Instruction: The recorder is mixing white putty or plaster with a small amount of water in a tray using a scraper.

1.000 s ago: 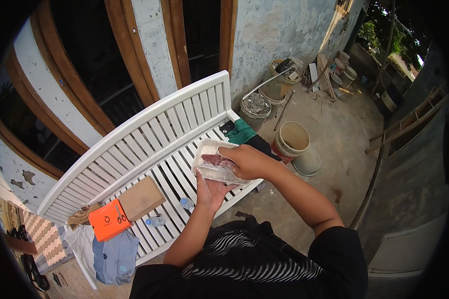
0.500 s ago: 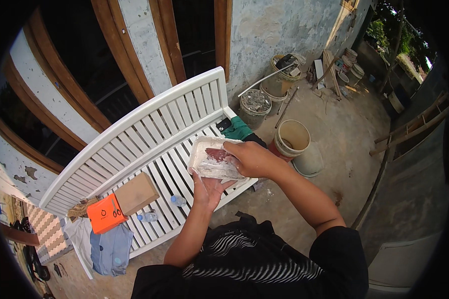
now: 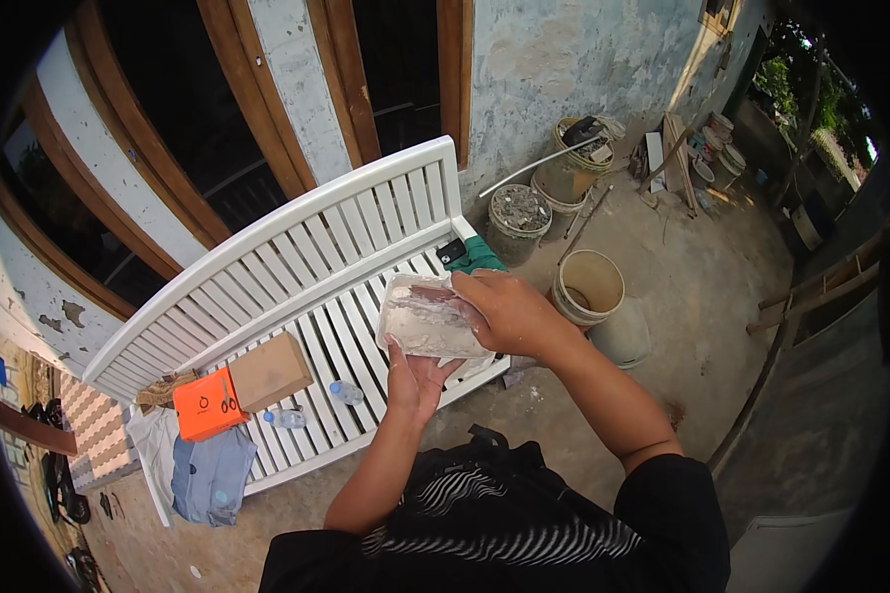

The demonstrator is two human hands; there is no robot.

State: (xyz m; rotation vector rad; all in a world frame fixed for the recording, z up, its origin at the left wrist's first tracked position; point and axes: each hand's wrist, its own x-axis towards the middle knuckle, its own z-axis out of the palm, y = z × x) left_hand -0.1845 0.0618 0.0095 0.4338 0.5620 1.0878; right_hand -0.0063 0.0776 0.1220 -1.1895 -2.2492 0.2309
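Above a white bench (image 3: pixel 366 178), the loosely curled left hand (image 3: pixel 415 381) holds a tray (image 3: pixel 445 349), the closed right hand (image 3: pixel 509 308) grips a reddish tool (image 3: pixel 431 294), and much pale material (image 3: pixel 418 323) seems left inside.

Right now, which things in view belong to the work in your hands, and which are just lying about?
In use:
white tray in the left hand
whitish material inside it
reddish-brown flat piece in the right hand

Apparently lying about:
orange box, scissors on top
brown cardboard box
two plastic bottles
dark phone
rubble-filled bucket
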